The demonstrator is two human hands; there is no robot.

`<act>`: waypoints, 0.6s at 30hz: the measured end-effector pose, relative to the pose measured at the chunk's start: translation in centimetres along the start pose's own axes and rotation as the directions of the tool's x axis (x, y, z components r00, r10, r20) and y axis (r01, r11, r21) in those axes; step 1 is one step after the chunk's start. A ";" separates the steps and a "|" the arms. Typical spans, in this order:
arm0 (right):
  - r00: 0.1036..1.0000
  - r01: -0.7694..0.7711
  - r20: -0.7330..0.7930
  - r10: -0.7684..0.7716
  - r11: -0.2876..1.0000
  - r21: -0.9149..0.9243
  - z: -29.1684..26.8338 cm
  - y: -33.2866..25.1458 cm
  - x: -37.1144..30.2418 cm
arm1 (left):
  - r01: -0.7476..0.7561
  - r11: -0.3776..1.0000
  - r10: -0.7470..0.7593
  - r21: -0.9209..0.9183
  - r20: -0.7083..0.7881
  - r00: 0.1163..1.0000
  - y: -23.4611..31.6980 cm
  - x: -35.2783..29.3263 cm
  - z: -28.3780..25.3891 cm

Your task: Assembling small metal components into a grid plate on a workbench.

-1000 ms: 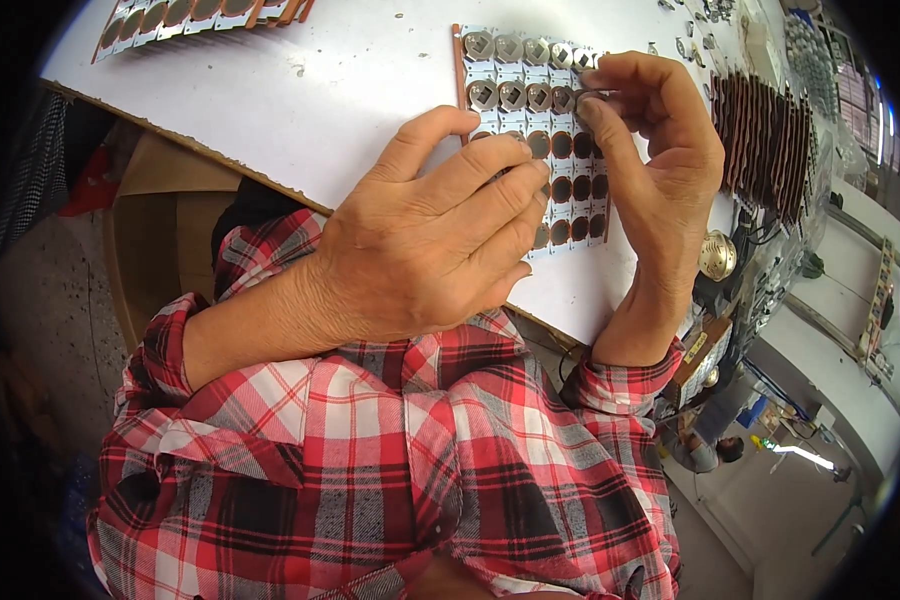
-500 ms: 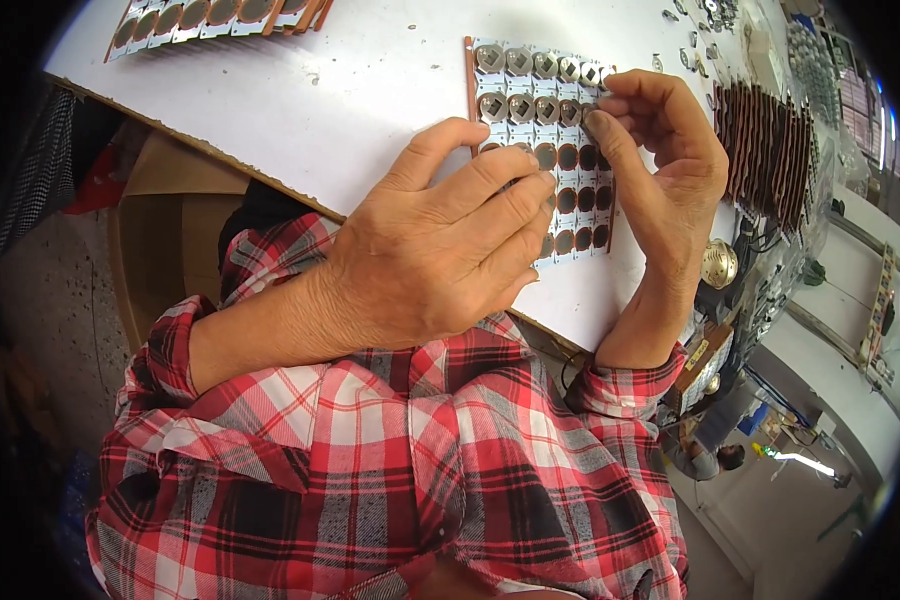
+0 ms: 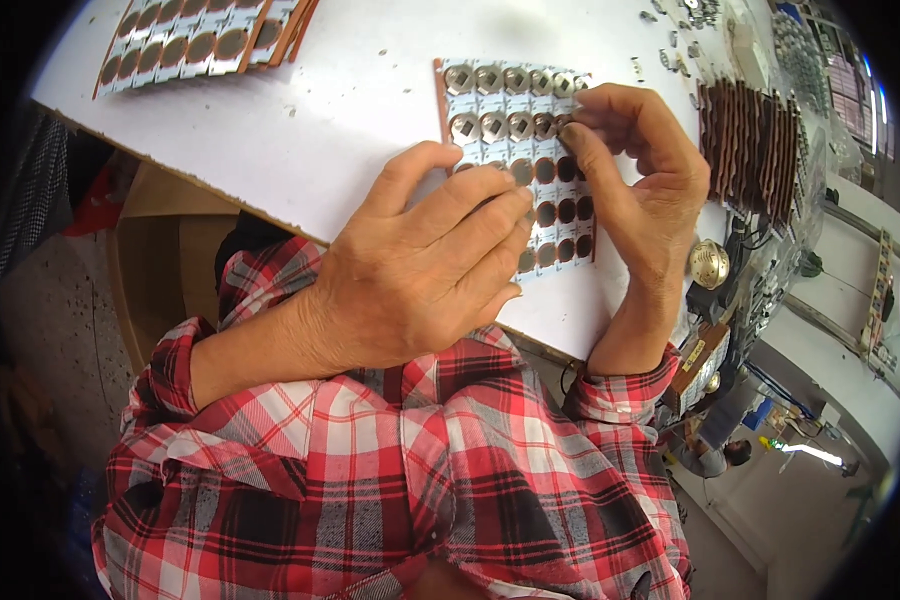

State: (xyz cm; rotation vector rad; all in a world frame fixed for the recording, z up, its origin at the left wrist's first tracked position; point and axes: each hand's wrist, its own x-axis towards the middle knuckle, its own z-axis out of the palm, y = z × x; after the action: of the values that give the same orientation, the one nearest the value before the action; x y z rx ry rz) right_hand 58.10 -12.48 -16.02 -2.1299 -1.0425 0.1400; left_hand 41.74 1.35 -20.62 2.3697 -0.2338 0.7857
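Note:
A light blue panel of small circuit boards (image 3: 477, 104) lies on the white table, with rows of round spots on it. Round metal clips (image 3: 521, 125) sit on its two far rows; the nearer rows show dark round pads (image 3: 546, 213). My left hand (image 3: 440, 245) rests across the panel's near left part, its fingers bent but apart, and covers several pads. At the right end of the second row, the thumb and forefinger of my right hand (image 3: 642, 165) come together in a pinch. What sits between those fingertips is too small and covered to make out.
More panels (image 3: 185, 48) lie stacked at the far left. Loose metal pieces (image 3: 698, 15) are scattered at the far right. Brown-edged panels stand in a row (image 3: 750, 145) right of my right hand, near a round metal object (image 3: 709, 264). Another person (image 3: 715, 458) is in the background.
The view has shifted a little, so the panel and both hands appear slightly lower and farther left. Both hands keep about the same places on the panel.

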 end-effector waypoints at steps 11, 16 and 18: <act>0.970 0.025 -0.228 -0.082 0.969 -0.246 -1.5 6.5 2.4 | -0.020 1.000 0.019 0.019 0.031 0.999 0.2 -0.3 -0.2; 0.953 -0.013 -0.299 -0.047 0.980 -0.196 -1.2 6.2 2.2 | -0.025 1.000 0.024 0.015 0.038 0.999 0.1 -0.2 -0.1; 0.936 -0.200 -0.291 0.200 0.979 0.032 -2.1 4.8 1.6 | -0.022 1.000 0.021 0.008 0.038 0.999 0.1 -0.1 -0.2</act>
State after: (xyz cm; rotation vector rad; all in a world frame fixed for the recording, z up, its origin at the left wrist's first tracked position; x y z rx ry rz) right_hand 63.02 -14.43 -17.32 -2.1704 -0.6523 -0.0768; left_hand 41.52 1.39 -20.56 2.3949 -0.2732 0.7533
